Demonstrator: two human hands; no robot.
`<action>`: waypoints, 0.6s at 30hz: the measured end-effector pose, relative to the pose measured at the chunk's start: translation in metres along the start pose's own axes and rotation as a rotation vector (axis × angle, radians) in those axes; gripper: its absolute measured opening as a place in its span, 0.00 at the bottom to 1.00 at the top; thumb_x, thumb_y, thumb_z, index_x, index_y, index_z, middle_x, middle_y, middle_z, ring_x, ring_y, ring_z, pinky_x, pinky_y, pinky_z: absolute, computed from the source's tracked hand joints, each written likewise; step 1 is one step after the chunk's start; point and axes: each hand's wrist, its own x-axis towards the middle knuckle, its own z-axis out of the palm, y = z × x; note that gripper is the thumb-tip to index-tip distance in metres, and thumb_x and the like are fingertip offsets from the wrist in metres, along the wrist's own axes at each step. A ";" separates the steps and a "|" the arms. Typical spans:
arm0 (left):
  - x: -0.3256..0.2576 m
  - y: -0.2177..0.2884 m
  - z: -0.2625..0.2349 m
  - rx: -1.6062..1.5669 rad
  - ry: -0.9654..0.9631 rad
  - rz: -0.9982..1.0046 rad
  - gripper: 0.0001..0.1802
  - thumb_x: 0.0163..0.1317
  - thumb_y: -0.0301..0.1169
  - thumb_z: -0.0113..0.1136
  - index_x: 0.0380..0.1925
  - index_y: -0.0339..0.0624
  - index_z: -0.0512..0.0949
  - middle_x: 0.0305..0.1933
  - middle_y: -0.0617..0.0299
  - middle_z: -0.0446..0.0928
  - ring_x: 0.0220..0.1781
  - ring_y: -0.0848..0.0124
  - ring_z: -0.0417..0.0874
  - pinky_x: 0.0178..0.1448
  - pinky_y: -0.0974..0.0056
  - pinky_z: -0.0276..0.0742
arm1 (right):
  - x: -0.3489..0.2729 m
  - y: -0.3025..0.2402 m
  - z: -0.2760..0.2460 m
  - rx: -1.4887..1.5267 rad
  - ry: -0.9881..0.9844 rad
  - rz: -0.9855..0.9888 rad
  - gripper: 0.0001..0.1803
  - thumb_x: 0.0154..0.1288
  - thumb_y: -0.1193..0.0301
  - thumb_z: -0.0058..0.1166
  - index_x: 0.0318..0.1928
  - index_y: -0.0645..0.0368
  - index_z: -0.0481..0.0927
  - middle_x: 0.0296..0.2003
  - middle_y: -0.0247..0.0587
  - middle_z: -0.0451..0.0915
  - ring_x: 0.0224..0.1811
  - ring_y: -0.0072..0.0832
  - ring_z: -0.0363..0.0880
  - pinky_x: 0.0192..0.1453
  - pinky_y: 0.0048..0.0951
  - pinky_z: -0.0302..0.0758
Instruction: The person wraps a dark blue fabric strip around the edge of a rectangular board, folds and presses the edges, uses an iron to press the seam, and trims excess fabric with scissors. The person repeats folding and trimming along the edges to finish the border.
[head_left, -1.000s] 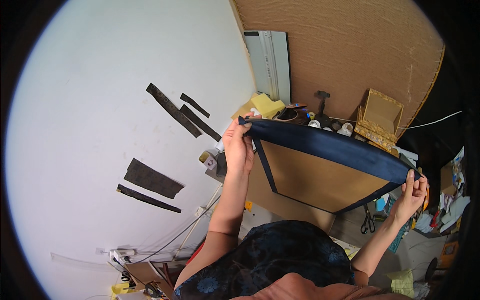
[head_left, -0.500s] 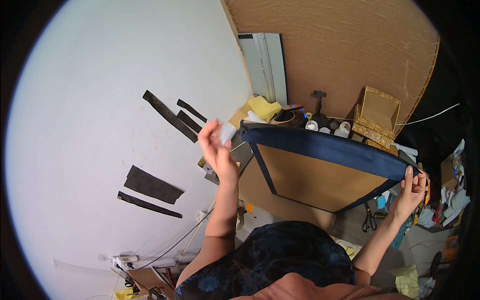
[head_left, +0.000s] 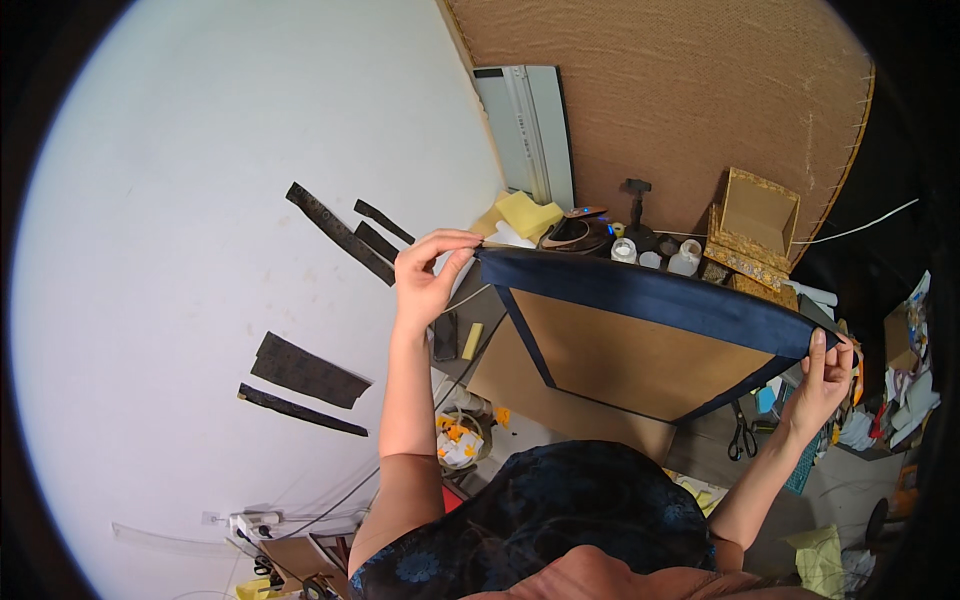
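Note:
A large brown cardboard panel [head_left: 620, 335] stands tilted in front of me, its edges wrapped in dark blue cloth [head_left: 640, 292]. My left hand [head_left: 432, 275] is at the panel's upper left corner, thumb and fingers closed in a pinch on the cloth-covered edge. At the right corner my right hand [head_left: 825, 375] grips the same edge, thumb on the blue cloth and the other fingers curled behind. The panel's lower edge is by a flat brown board [head_left: 560, 405] on the table.
Behind the panel are white jars [head_left: 684, 259], a black stand [head_left: 640, 220], yellow paper [head_left: 528, 213] and a patterned box [head_left: 757, 222]. Black scissors [head_left: 741, 435] lie at the right. Dark strips [head_left: 308, 370] hang on the left wall. A basket of scraps [head_left: 462, 440] is at lower left.
My left hand, raised and blurred beside the panel's left corner before, has come onto that corner and closed on it. My right hand and the panel have hardly moved.

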 end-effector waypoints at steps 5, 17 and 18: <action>0.006 -0.009 0.012 -0.265 0.046 -0.171 0.03 0.69 0.20 0.60 0.40 0.32 0.80 0.36 0.68 0.80 0.39 0.83 0.76 0.45 0.76 0.72 | 0.001 0.000 0.000 -0.017 -0.028 -0.023 0.11 0.70 0.74 0.62 0.48 0.57 0.74 0.33 0.21 0.77 0.33 0.06 0.70 0.35 0.10 0.64; 0.009 -0.010 0.014 -0.317 0.076 -0.270 0.09 0.68 0.21 0.61 0.48 0.35 0.78 0.38 0.66 0.82 0.39 0.81 0.79 0.47 0.74 0.73 | 0.000 -0.002 0.001 -0.015 -0.046 -0.037 0.09 0.70 0.74 0.62 0.46 0.55 0.76 0.31 0.19 0.76 0.32 0.04 0.70 0.35 0.08 0.64; 0.007 -0.007 0.017 -0.425 0.042 -0.237 0.13 0.68 0.21 0.62 0.52 0.36 0.75 0.39 0.65 0.82 0.40 0.81 0.79 0.48 0.74 0.74 | 0.000 -0.002 0.001 0.010 -0.052 -0.038 0.08 0.70 0.74 0.62 0.46 0.55 0.76 0.31 0.19 0.76 0.32 0.04 0.70 0.35 0.08 0.64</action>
